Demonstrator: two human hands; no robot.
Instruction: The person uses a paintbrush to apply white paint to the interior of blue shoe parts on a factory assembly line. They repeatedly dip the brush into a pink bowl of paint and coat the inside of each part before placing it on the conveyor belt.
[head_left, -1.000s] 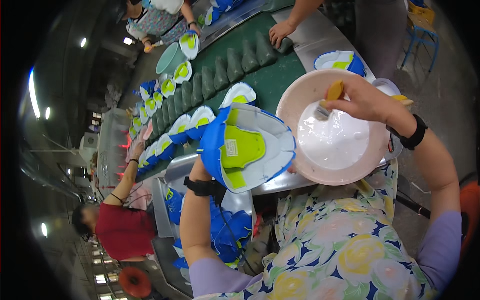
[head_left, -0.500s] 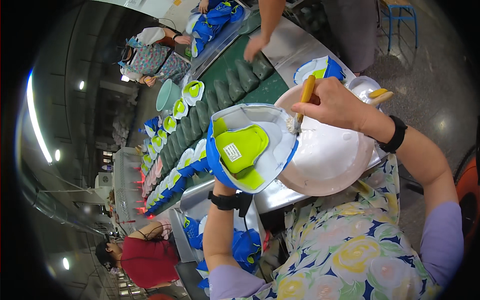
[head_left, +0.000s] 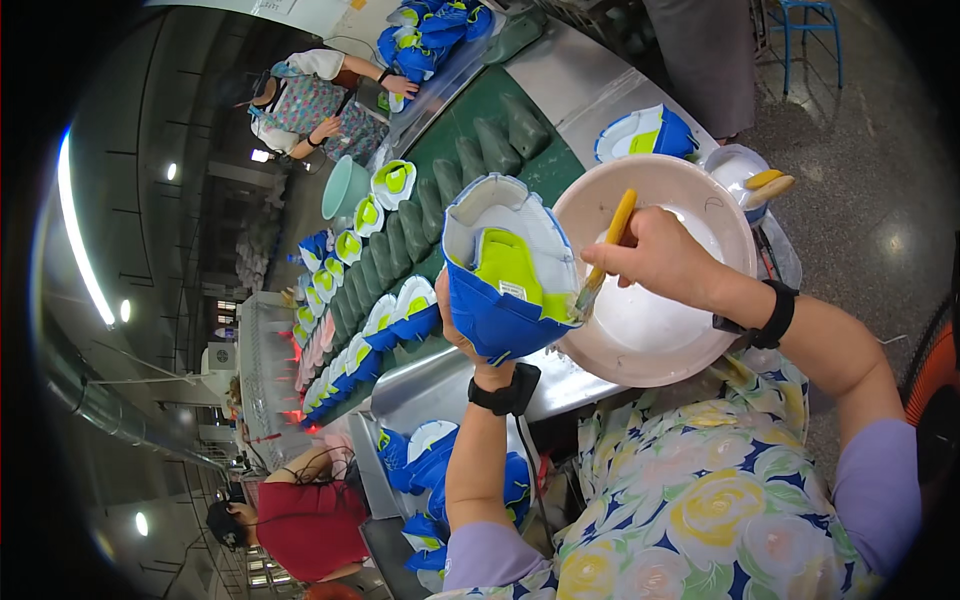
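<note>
My left hand (head_left: 456,325) is closed round the underside of a blue shoe upper (head_left: 503,312), whose white and lime-green inside faces up; some of the fingers are hidden behind it. In my right hand (head_left: 655,255) is a paintbrush (head_left: 612,242) with a yellow handle, its bristles touching the near right edge of the upper. Just beyond the upper, partly under my right hand, stands a wide pale pink basin (head_left: 625,365) with white liquid inside. Another blue and white shoe upper (head_left: 640,135) lies behind the basin.
A green conveyor belt (head_left: 460,115) carries rows of dark shoe lasts (head_left: 405,232) and more uppers. A small white tub (head_left: 735,165) with yellow-handled brushes sits right of the basin. Blue uppers fill a metal bin (head_left: 375,470) by my left forearm. Co-workers stand at the left.
My left hand has turned and tilted the upper. The brush has moved from its far right rim down to its near edge. A co-worker's arm over the belt has left the view.
</note>
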